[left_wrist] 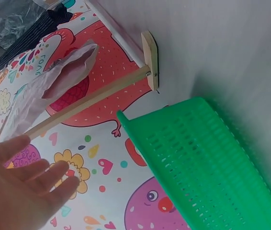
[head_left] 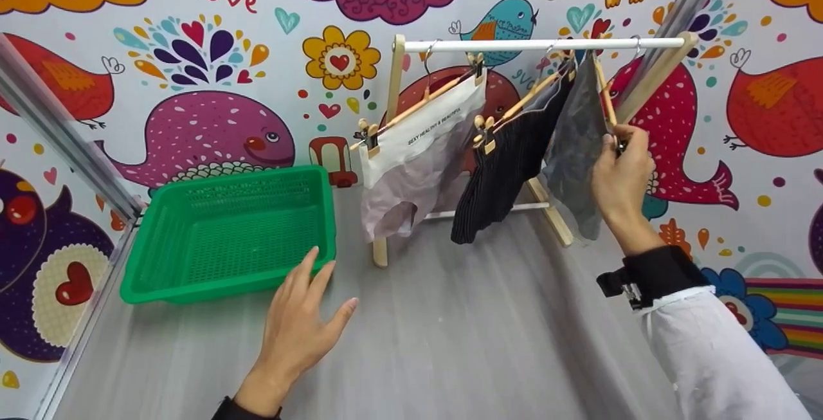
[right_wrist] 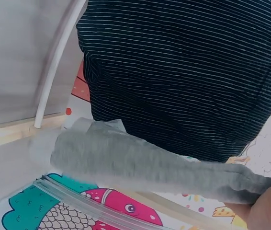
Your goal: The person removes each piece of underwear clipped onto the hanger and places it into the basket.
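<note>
A grey garment (head_left: 577, 150) hangs from a wooden clip hanger (head_left: 604, 89) at the right end of a small drying rack (head_left: 553, 44). My right hand (head_left: 622, 172) pinches the near end of that hanger, by its clip. The right wrist view has the grey garment (right_wrist: 135, 158) edge-on, beside black striped shorts (right_wrist: 174, 72). Further left on the rack hang these shorts (head_left: 508, 156) and white-and-pink underpants (head_left: 421, 156), each on its own clip hanger. With fingers spread and nothing in it, my left hand (head_left: 299, 323) hovers at the near right corner of a green basket (head_left: 325, 227).
The green basket (left_wrist: 202, 158) stands left of the rack on a grey tabletop (head_left: 437, 343). A wooden rack foot (head_left: 380, 253) rests close to its right side. Behind rises a wall (head_left: 257, 85) with cartoon prints, and metal posts (head_left: 64, 124) stand at the corners.
</note>
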`<state>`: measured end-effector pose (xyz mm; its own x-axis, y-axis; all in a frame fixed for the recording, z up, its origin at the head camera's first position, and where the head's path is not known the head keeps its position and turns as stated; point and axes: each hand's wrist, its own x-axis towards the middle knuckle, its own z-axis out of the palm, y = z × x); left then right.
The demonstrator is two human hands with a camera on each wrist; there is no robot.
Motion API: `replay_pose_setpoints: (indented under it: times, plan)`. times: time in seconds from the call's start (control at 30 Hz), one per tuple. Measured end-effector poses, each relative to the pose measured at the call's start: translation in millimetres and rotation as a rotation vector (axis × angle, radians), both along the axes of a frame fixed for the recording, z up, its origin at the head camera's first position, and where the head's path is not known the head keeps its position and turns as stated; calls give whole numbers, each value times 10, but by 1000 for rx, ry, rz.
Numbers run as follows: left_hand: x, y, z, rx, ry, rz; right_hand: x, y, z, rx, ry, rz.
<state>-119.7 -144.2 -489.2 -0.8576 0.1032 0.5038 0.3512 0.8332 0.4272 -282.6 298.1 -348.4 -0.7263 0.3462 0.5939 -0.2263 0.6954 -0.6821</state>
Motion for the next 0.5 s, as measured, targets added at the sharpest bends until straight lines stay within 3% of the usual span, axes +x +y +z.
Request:
replay_pose_setpoints:
  times: [0.17,0.5]
  plan:
    - [-7,1,-8,3,1,-5,2,26,44,-44,57,-8]
    - [-9,-12,-17,22,-13,-9,54,111,200,-140,85,-11]
